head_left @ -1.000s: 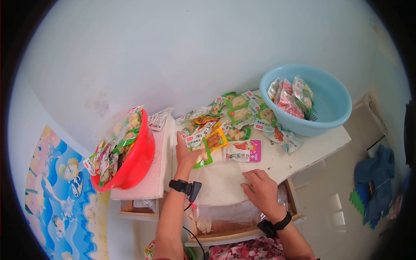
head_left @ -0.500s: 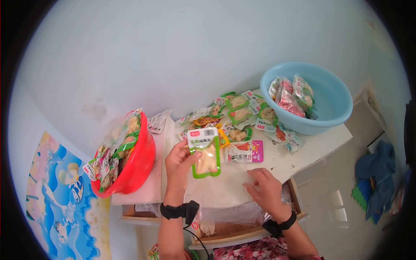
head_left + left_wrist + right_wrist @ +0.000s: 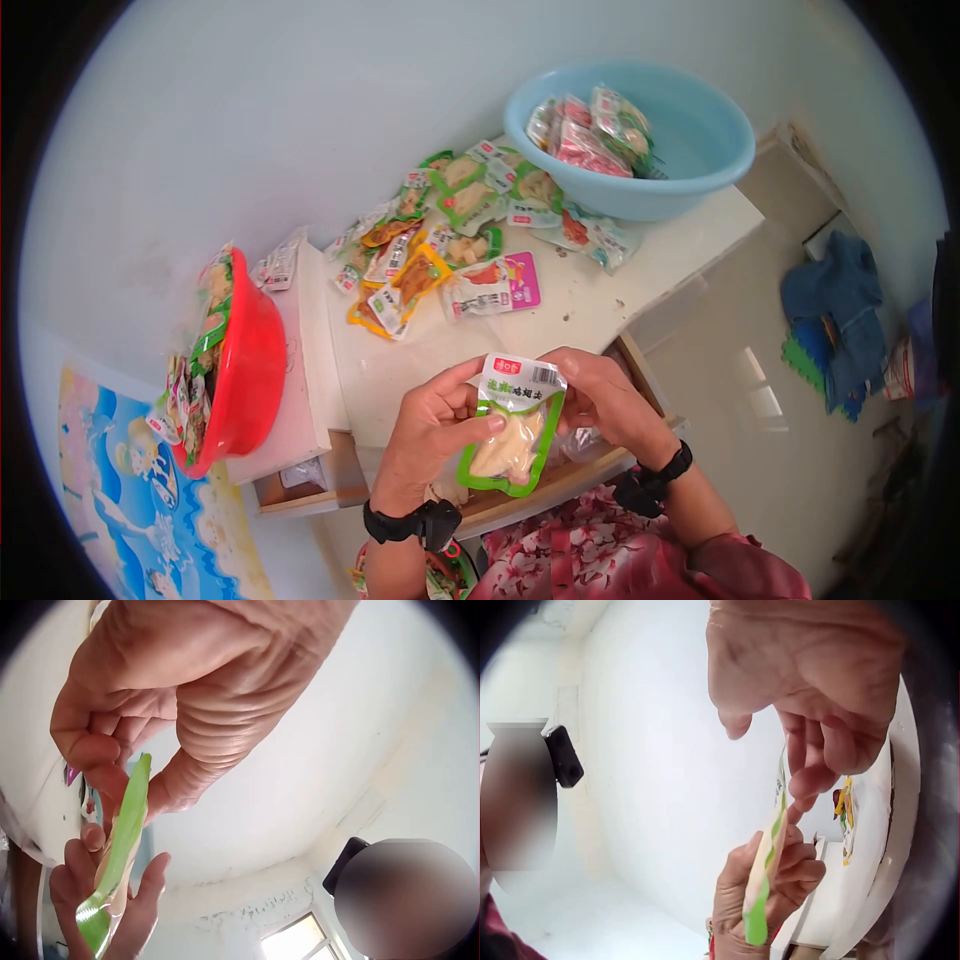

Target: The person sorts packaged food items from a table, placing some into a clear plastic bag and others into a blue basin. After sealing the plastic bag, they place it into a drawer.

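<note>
Green-edged food packet (image 3: 515, 440) was in the lower middle of the head view, the left hand's (image 3: 425, 435) grip pinched on it, thumb in front. Right hand (image 3: 610, 400) sat at its right edge, thumb apart; couldn't tell if the fingers touched. Loose packets (image 3: 465, 200) covered the desk (image 3: 590, 305), upper middle.

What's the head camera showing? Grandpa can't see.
A person's left hand pinches a flat, green-edged plastic packet, the right hand at its top. More packets lie between a round red plastic basin and a round light-blue plastic basin.
</note>
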The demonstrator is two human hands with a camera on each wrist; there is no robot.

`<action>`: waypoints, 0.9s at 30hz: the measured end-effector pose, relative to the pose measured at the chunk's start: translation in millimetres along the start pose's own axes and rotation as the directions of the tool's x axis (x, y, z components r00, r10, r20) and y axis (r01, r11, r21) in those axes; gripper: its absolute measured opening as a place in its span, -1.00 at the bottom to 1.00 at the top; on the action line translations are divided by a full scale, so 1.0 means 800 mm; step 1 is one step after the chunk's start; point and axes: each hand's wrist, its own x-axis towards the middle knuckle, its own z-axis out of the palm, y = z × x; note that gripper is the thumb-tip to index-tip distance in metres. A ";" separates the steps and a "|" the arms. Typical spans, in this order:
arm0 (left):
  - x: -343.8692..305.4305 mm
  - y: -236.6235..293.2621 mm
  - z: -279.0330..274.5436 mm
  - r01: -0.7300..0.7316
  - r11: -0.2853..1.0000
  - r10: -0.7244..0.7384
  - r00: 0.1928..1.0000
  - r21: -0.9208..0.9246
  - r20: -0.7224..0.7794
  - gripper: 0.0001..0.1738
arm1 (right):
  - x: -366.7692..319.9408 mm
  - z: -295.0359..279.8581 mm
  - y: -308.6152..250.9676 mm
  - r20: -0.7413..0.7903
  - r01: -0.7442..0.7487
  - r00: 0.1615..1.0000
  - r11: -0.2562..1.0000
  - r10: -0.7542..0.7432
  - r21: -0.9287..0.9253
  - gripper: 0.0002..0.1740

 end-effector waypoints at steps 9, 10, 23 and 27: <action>0.014 -0.018 0.025 0.024 0.988 -0.047 0.988 0.153 0.146 -0.25 | -0.022 -0.020 -0.012 0.018 -0.105 0.993 0.967 0.112 -0.234 -0.70; 0.016 -0.023 0.026 -0.026 0.975 0.005 0.995 0.221 0.096 -0.27 | -0.022 -0.023 -0.011 -0.020 -0.062 0.998 0.971 0.059 -0.232 -0.72; 0.018 -0.053 0.059 -0.008 0.379 0.571 0.789 0.925 -0.227 -0.60 | -0.035 -0.077 0.001 -0.436 0.320 0.842 0.945 -0.318 -0.071 -0.84; 0.039 -0.064 0.065 0.017 0.282 0.611 0.767 0.959 -0.193 -0.66 | -0.034 -0.078 0.013 -0.479 0.335 0.820 0.941 -0.314 -0.042 -0.85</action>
